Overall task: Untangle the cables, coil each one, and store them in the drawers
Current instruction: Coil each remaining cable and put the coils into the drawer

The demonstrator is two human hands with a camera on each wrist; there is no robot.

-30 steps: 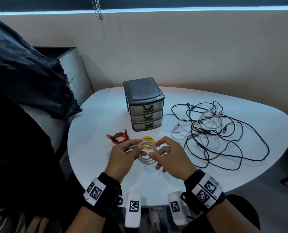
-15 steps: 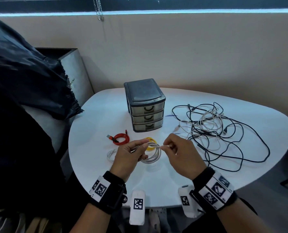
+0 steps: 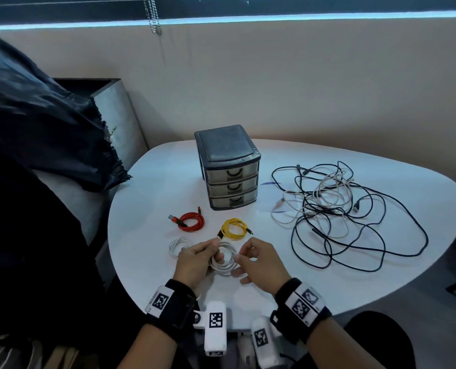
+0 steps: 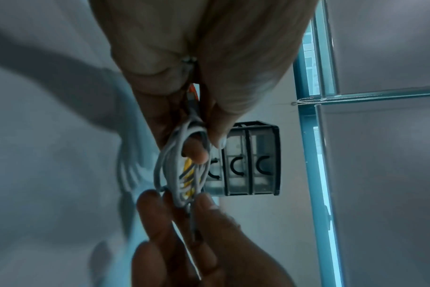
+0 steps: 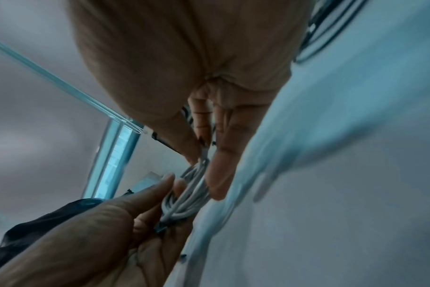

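A coiled white cable hangs between my two hands just above the table's near side. My left hand pinches the coil's left side between thumb and fingers; the same coil shows in the left wrist view. My right hand pinches the coil's right side, where the coil appears between its fingertips. Coiled red, yellow and small white cables lie on the table. A tangle of black and white cables spreads at the right. The three-drawer unit stands behind, drawers shut.
The white table curves to an edge near my wrists. A dark cloth-covered seat stands at the left, against a beige wall. A bead chain hangs from the window blind above.
Both hands have drawn back toward me with the white coil, uncovering the yellow coil. My right hand moved from pulling the cable end outward to pinching the coil's right side.
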